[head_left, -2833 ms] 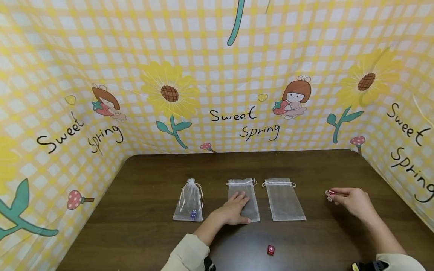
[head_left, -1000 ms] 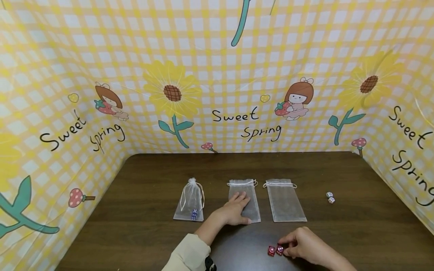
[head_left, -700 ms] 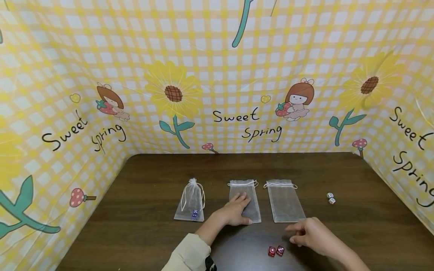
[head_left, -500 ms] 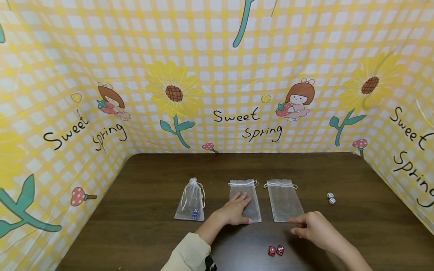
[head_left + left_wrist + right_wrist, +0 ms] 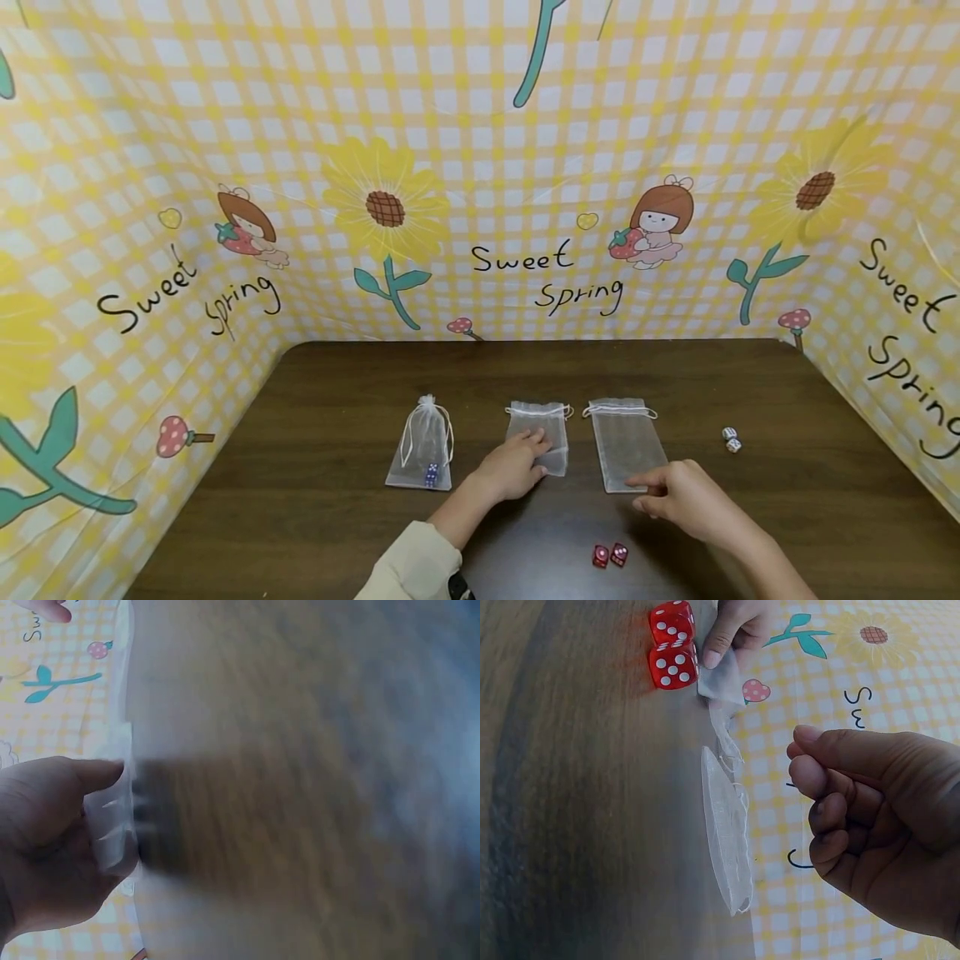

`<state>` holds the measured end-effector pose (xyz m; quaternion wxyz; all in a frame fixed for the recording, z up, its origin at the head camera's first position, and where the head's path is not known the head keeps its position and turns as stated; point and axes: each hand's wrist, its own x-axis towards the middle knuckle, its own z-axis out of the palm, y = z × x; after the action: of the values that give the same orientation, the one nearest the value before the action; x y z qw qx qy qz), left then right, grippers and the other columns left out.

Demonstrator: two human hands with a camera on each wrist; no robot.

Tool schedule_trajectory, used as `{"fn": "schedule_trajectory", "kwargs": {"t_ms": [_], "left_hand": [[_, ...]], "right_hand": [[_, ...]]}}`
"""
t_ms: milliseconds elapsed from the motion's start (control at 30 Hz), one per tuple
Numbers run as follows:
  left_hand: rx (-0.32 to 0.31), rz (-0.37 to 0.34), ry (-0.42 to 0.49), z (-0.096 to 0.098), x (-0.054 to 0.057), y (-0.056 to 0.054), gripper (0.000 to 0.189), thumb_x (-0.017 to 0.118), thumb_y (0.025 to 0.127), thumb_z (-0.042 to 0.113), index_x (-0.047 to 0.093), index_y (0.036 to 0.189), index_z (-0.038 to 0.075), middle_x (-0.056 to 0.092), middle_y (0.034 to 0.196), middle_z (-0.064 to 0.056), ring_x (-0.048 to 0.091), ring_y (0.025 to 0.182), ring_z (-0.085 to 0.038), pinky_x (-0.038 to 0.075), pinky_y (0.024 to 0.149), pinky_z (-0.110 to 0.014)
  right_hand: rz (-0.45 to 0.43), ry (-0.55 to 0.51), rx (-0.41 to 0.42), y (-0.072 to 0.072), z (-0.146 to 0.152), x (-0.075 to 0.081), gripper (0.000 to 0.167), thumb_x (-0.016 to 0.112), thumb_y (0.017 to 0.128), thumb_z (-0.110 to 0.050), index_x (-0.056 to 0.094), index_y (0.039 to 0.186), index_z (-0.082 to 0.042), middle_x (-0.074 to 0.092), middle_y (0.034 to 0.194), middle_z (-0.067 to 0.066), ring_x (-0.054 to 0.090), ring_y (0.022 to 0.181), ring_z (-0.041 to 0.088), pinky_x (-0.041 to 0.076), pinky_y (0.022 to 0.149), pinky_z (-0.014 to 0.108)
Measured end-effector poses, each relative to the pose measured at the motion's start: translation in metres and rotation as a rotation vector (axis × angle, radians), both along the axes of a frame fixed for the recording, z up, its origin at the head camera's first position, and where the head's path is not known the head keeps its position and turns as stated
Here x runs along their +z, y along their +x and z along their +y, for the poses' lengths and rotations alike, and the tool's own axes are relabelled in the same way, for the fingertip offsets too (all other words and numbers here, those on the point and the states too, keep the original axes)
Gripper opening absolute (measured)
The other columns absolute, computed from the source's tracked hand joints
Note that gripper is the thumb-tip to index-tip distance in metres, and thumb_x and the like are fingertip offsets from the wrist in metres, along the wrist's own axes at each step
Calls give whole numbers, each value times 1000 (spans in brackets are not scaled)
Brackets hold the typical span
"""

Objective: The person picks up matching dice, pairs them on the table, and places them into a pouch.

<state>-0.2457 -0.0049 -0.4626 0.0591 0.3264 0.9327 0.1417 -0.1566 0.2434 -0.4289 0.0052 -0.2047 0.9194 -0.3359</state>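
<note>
My left hand [image 5: 512,468] is on the middle white organza drawstring bag [image 5: 557,461], whose lower part is bunched up. In the left wrist view, the bag [image 5: 111,844] sits between thumb and fingers. My right hand [image 5: 686,497] hovers by the lower right corner of a second flat organza bag [image 5: 626,442]. Its index finger reaches forward above the thumb; the other fingers are curled in, holding nothing. Two red dice [image 5: 610,556] lie side by side on the table in front of the bags, and show large in the right wrist view.
At left is a third organza bag [image 5: 422,437], drawn closed, with blue dice [image 5: 431,475] inside. Two white dice [image 5: 731,440] lie at the right of the dark wooden table [image 5: 345,375]. A yellow checked cloth [image 5: 480,183] encloses the back and sides.
My right hand left the white dice at right, set a second red die beside the first, then moved up toward the right bag. My left hand has bunched the middle bag's bottom edge upward.
</note>
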Motion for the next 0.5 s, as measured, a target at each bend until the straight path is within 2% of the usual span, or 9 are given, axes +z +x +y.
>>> {"fn": "schedule_trajectory", "kwargs": {"t_ms": [100,200,333,400,500], "left_hand": [[13,71,35,-3,0,-1,33,57,90,15,61,122,11,50,133,-7,47,121,-24,43,93,-36],[42,172,75,-5,4,-1,25,57,89,14,69,111,14,62,117,-6,61,101,-26,52,74,-38],[73,285,132,-8,10,1,15,58,88,13,70,95,15,69,89,-7,65,74,-27,51,54,-39],[76,326,151,-8,15,2,13,58,87,12,69,94,15,69,82,-8,65,71,-26,50,53,-39],[75,364,172,-10,22,4,18,59,87,10,69,102,13,69,89,-8,65,76,-25,52,58,-38]], "right_hand": [[-3,-1,1,-1,-1,1,24,71,80,-10,69,100,2,55,58,-14,49,52,-3,40,43,20],[5,-7,3,-3,-1,1,24,71,80,-10,69,100,2,55,57,-14,48,52,-3,39,43,20],[18,-21,-1,-4,-3,3,23,70,80,-9,69,100,3,55,56,-13,46,51,-3,38,42,20],[20,-27,-5,-5,-4,4,23,70,80,-9,69,100,3,55,56,-13,46,51,-3,38,42,20],[13,-32,-15,-6,-4,4,23,69,80,-8,69,101,3,56,56,-11,46,50,-2,39,42,20]]}}
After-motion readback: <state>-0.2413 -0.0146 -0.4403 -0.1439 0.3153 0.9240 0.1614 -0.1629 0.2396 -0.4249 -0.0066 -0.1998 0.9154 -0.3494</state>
